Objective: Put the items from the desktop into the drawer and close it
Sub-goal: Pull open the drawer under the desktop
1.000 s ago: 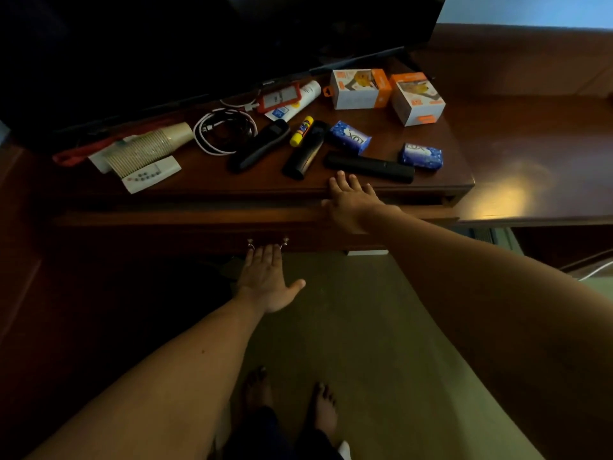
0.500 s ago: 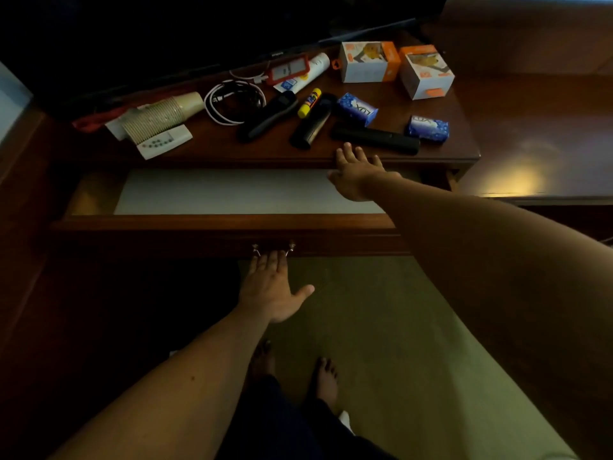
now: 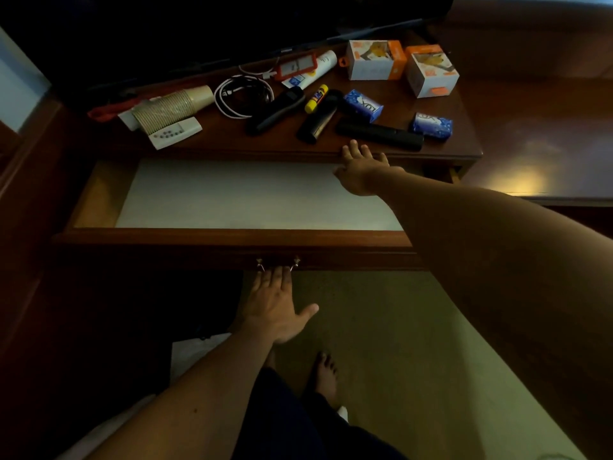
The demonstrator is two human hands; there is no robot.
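Note:
The drawer stands pulled out under the desktop, with only a white liner inside. My left hand reaches its straight fingers up to the metal drawer handle; the fingertips are hidden beneath it. My right hand rests flat on the desktop's front edge, just before a long black remote. Around it lie two blue soap packs, a yellow glue stick, two black devices, a white cable coil, stacked paper cups and a white remote.
At the back stand two orange-and-white boxes, a white tube and a red card holder, below a dark TV screen. A lower wooden surface extends right. My bare feet stand on green carpet.
The drawer has slid from shut to well out, drawn by my left hand at the handle. My right hand has stayed on the desktop edge.

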